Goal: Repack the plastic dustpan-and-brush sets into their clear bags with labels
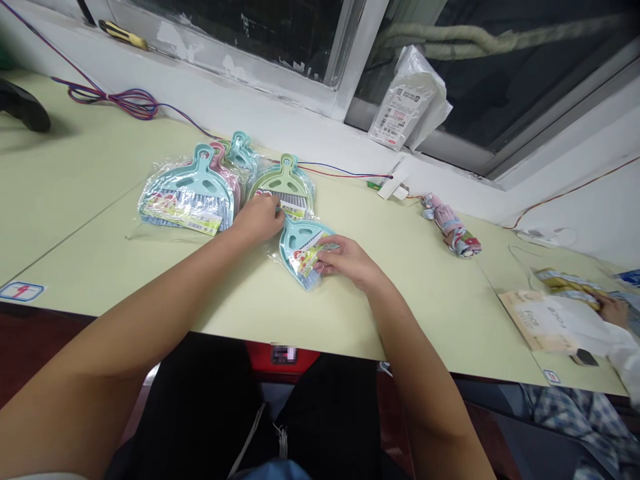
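A light-blue dustpan and brush set (299, 248), wrapped in clear plastic with a printed card, is tilted between my two hands. My left hand (260, 217) is closed at its handle end, which the fingers mostly hide. With thumb and fingers, my right hand (349, 261) pinches the right side of the pack by the card. Just behind my left hand lies a green dustpan set (286, 179) with a grey-bristled brush, also bagged. Left of it sits a stack of wrapped sets, a blue dustpan set (193, 190) on top and a pink dustpan (225, 175) partly showing behind.
Another blue dustpan (241, 150) lies at the back by the wall. Coiled cable (135, 103) runs along the table's rear. A screwdriver (123, 33) and a plastic-wrapped box (403, 107) rest on the sill. At right are a folded umbrella (453, 227) and another person's hand (613, 310).
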A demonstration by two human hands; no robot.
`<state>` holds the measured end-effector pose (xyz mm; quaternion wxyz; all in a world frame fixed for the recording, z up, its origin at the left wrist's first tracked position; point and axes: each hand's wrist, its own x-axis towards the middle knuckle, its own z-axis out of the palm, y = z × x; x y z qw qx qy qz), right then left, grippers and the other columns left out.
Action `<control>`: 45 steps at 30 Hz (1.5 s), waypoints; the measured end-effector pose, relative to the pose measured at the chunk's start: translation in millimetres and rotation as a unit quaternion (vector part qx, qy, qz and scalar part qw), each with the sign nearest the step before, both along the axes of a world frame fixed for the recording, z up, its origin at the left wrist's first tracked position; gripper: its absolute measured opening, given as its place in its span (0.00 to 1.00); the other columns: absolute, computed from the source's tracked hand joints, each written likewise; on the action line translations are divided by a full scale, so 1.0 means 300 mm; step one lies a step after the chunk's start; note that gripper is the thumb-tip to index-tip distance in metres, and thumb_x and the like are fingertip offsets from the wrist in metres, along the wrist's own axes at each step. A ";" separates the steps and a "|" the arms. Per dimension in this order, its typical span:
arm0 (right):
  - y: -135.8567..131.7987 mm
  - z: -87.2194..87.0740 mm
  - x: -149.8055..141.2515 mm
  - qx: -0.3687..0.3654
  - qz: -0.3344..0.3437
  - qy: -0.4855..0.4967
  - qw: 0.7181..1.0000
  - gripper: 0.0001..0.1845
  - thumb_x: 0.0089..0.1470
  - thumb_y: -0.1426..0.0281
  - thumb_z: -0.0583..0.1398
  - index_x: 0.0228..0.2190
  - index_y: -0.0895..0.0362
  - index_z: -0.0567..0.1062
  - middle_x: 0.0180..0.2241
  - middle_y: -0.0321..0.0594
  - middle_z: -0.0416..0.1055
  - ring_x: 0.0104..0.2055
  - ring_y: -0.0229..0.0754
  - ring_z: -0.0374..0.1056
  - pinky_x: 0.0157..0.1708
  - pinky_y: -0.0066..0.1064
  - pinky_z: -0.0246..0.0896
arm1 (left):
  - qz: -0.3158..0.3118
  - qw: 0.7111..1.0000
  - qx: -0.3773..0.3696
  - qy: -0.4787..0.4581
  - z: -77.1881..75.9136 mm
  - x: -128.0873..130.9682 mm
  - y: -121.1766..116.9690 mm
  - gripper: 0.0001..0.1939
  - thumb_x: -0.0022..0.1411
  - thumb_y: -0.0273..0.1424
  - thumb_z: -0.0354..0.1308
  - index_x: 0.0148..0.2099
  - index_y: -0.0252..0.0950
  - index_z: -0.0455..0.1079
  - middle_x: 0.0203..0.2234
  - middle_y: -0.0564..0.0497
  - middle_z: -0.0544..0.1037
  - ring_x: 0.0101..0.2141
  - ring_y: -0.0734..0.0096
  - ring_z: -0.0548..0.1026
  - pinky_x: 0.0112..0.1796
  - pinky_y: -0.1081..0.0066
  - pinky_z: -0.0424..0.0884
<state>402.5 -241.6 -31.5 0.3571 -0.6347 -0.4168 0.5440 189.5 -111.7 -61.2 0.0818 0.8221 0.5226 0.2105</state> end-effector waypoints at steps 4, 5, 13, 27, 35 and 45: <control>-0.010 0.014 0.004 0.002 -0.008 0.009 1.000 0.16 0.62 0.81 0.64 0.51 0.59 0.72 0.29 0.39 0.79 0.32 0.41 0.81 0.39 0.31 0.81 | -0.015 0.997 0.055 -0.044 0.036 0.013 -0.042 0.19 0.69 0.40 0.53 0.54 0.33 0.73 0.52 0.36 0.77 0.53 0.46 0.74 0.53 0.53 0.70; -0.010 0.013 0.004 0.000 -0.011 0.009 1.000 0.16 0.62 0.81 0.64 0.50 0.59 0.72 0.29 0.39 0.79 0.32 0.41 0.81 0.39 0.31 0.81 | -0.050 0.995 0.066 -0.054 0.048 0.021 -0.058 0.20 0.68 0.41 0.55 0.55 0.34 0.73 0.52 0.37 0.77 0.54 0.46 0.74 0.54 0.53 0.69; 0.006 -0.014 -0.003 -0.014 -0.014 0.024 1.000 0.15 0.60 0.83 0.65 0.47 0.59 0.72 0.28 0.39 0.79 0.32 0.42 0.82 0.42 0.32 0.81 | -0.309 0.946 -0.092 -0.023 0.059 0.059 -0.128 0.07 0.62 0.36 0.58 0.37 0.38 0.73 0.31 0.50 0.80 0.31 0.67 0.74 0.32 0.68 0.64; 0.035 -0.046 0.119 0.188 -0.070 -0.251 0.947 0.08 0.64 0.66 0.61 0.39 0.55 0.79 0.35 0.41 0.82 0.34 0.44 0.77 0.40 0.40 0.77 | -0.314 0.944 -0.102 0.000 0.055 0.054 -0.114 0.08 0.59 0.34 0.60 0.40 0.38 0.74 0.34 0.49 0.80 0.33 0.65 0.74 0.32 0.68 0.63; 0.026 -0.070 0.122 0.317 0.116 -0.411 0.847 0.10 0.59 0.71 0.59 0.40 0.53 0.80 0.44 0.43 0.78 0.47 0.49 0.73 0.52 0.42 0.68 | -0.135 0.985 0.063 -0.088 0.091 0.013 -0.061 0.11 0.66 0.33 0.55 0.46 0.37 0.76 0.43 0.43 0.80 0.48 0.52 0.75 0.50 0.57 0.70; 0.018 -0.074 0.149 0.290 0.205 -0.402 0.844 0.26 0.54 0.65 0.68 0.55 0.53 0.75 0.57 0.48 0.70 0.62 0.55 0.62 0.64 0.49 0.58 | -0.073 0.996 0.045 -0.039 0.018 -0.017 0.005 0.17 0.71 0.38 0.50 0.52 0.36 0.75 0.51 0.39 0.77 0.56 0.48 0.72 0.58 0.52 0.68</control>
